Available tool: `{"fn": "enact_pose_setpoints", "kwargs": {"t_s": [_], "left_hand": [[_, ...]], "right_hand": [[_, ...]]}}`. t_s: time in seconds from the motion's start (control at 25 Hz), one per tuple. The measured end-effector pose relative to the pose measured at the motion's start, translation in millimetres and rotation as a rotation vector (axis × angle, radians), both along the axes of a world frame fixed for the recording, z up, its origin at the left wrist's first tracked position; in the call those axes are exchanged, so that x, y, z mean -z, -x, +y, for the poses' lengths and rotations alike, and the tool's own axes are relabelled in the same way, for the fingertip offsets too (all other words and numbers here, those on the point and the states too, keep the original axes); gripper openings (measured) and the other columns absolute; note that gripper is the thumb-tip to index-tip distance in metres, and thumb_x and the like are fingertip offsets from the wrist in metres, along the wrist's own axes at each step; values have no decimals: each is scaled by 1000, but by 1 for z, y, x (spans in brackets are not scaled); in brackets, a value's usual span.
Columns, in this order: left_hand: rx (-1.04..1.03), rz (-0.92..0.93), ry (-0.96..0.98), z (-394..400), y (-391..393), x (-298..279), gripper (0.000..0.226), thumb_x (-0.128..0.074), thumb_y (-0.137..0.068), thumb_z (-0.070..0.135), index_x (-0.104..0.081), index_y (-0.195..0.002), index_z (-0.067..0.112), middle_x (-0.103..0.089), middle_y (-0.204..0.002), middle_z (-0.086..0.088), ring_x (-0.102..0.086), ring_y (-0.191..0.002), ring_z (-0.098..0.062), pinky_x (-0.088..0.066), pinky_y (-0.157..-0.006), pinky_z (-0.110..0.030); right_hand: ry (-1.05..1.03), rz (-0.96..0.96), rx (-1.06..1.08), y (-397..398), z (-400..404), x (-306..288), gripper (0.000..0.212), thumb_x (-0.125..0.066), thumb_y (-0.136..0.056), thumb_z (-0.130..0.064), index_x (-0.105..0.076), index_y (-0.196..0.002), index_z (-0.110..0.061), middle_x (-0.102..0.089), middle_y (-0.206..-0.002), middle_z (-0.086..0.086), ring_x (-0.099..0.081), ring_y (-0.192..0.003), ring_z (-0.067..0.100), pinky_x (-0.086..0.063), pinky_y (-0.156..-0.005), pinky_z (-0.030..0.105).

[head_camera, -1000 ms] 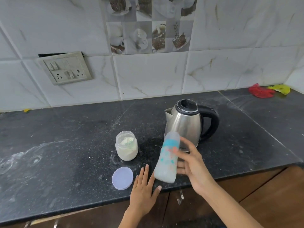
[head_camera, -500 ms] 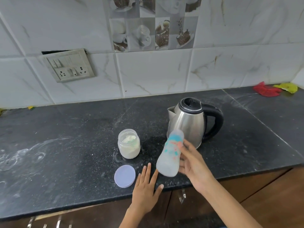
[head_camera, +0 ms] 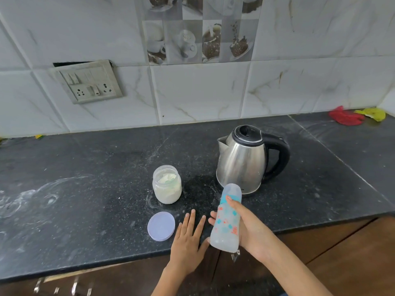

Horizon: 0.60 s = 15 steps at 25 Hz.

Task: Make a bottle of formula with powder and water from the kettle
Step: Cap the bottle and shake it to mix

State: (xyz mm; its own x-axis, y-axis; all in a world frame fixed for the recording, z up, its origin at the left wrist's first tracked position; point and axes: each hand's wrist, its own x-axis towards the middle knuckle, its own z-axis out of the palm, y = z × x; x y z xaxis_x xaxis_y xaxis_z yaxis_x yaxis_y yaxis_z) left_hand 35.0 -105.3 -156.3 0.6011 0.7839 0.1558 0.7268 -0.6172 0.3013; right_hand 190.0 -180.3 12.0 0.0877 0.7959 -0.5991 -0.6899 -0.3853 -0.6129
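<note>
From the head view, the right hand [head_camera: 252,229] has its grip wrapped round the capped feeding bottle [head_camera: 227,221], held tilted above the front edge of the bench [head_camera: 85,167], its cap toward the kettle [head_camera: 245,159]. The left hand [head_camera: 188,242] lies flat and released on the bench, just beside the loose lid [head_camera: 161,226]. The powder jar [head_camera: 167,184] stands open, between lid and kettle. The contents look cloudy, so this is probably the mixing step; next, the jar likely needs its lid back.
</note>
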Motion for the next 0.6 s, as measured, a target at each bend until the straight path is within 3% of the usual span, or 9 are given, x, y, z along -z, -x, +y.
{"fn": "enact_pose_setpoints", "kwargs": {"t_s": [0.12, 0.24, 0.4, 0.52, 0.6], "left_hand": [[18, 19, -17, -2, 0, -4, 53, -27, -93, 46, -37, -141, 24, -48, -141, -8, -55, -123, -26, -50, -91, -37], [37, 16, -29, -2, 1, -4, 65, -37, -83, 47, -33, -144, 24, -41, -144, -7, -53, -124, -27, -51, -91, -39], [8, 19, -40, -3, 1, -1, 62, -19, -97, 52, -6, -151, 25, -47, -143, -8, -50, -127, -25, -48, -94, -39], [-32, 64, 11, -3, 3, -5, 60, -9, -98, 56, -22, -149, 27, -48, -142, -7, -47, -129, -25, -31, -106, -36], [-29, 62, -10, -2, 2, -4, 59, -10, -97, 54, -30, -144, 24, -42, -146, -6, -47, -127, -27, -17, -110, -34]], "right_hand": [[1, 14, -43, -1, -6, 1, 23, -51, -96, -26, -56, -113, -12, -64, -111, 19, -62, -104, 31, -50, -87, 47], [-63, -169, -118, -5, -10, 5, 26, -51, -98, -16, -51, -123, -19, -66, -116, 12, -68, -103, 25, -57, -79, 42], [-233, -647, -143, -13, -4, -2, 75, -72, -83, -14, -32, -140, -38, -64, -119, 5, -68, -105, 18, -61, -78, 38], [-274, -525, 107, -6, 5, -2, 77, -73, -81, -15, -32, -140, -41, -67, -114, 4, -71, -101, 22, -61, -70, 42], [-267, -483, 10, 7, 3, 0, 84, -77, -75, -21, -30, -141, -44, -69, -115, 4, -72, -100, 22, -61, -69, 46]]}}
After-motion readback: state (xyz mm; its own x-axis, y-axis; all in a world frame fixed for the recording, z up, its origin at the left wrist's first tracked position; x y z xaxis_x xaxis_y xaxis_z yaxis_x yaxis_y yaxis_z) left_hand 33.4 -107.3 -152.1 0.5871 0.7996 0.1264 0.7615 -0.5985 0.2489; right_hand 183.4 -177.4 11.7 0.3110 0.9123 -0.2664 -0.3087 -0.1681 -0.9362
